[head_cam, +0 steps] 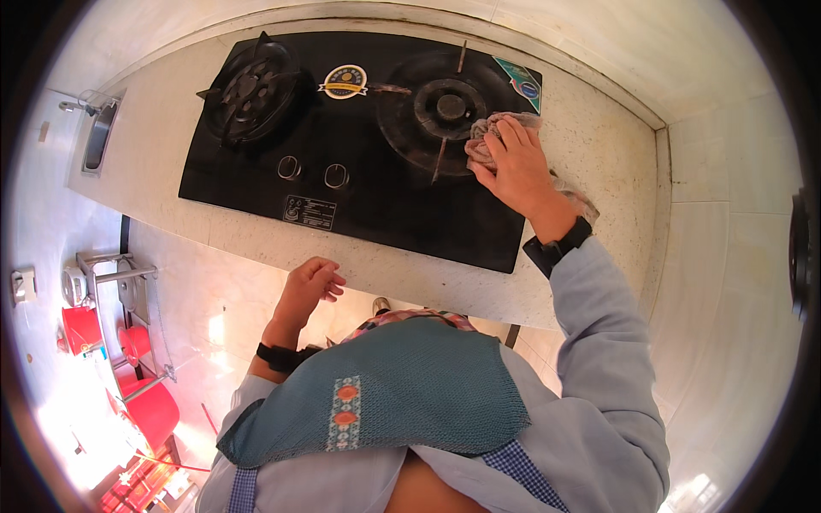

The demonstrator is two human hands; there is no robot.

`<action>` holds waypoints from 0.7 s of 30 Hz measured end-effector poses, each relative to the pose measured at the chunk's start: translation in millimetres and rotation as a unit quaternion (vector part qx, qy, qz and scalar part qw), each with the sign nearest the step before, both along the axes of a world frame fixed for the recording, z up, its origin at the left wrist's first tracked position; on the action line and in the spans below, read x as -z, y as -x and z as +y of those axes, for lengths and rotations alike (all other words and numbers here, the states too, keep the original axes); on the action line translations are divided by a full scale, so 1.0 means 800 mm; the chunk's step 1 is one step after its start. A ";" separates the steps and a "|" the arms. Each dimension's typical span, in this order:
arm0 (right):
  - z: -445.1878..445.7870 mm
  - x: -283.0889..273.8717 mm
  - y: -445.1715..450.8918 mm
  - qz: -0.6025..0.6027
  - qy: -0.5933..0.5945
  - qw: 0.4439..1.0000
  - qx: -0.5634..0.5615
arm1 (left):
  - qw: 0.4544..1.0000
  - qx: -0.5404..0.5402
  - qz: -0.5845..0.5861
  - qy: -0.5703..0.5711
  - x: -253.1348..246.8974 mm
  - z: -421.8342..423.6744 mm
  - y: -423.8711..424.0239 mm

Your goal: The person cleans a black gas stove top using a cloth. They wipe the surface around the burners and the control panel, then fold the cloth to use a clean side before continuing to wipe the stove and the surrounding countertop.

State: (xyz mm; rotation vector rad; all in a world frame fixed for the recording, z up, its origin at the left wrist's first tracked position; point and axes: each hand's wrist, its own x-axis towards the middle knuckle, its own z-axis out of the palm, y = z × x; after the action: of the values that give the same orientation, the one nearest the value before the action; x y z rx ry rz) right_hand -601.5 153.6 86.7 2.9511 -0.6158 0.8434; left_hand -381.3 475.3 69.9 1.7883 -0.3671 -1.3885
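Observation:
My right hand [521, 168] presses a crumpled pinkish-brown cloth [482, 144] onto the right burner area of a black glass gas cooktop [385, 211]. The cloth lies against the right side of the burner ring [451, 108], by the cooktop's right edge. My left hand [310, 285] hangs in front of the counter's front edge, its fingers loosely curled, with nothing seen in it. At the cooktop's left stands the other burner with its dark pan support [250, 93]. Two control knobs [335, 175] sit between the burners, nearer the front.
Behind my right wrist, a crumpled piece of clear plastic or cloth [577, 197] lies on the speckled stone counter [616, 167]. A sink [99, 138] with a tap [70, 106] is at the far left. Below it stand a metal rack [128, 272] and red items [151, 410]. Tiled walls border the counter.

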 end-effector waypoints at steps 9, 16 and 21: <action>-0.003 0.019 -0.048 0.119 -0.144 0.971 0.149 | 0.994 -0.113 -0.002 -0.009 -0.008 0.121 -0.027; 0.056 0.004 -0.014 -0.379 -0.719 0.574 0.099 | 0.996 -0.028 0.034 0.083 -0.019 0.121 -0.037; 0.166 -0.003 0.027 -0.462 -0.809 0.349 -0.097 | 0.969 0.111 0.100 0.198 -0.051 0.016 -0.009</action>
State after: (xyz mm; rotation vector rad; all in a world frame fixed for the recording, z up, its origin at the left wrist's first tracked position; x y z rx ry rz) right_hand -623.1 286.3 89.4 2.5181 -2.1880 4.0998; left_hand -374.3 487.9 110.5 1.2998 -0.6991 -1.5109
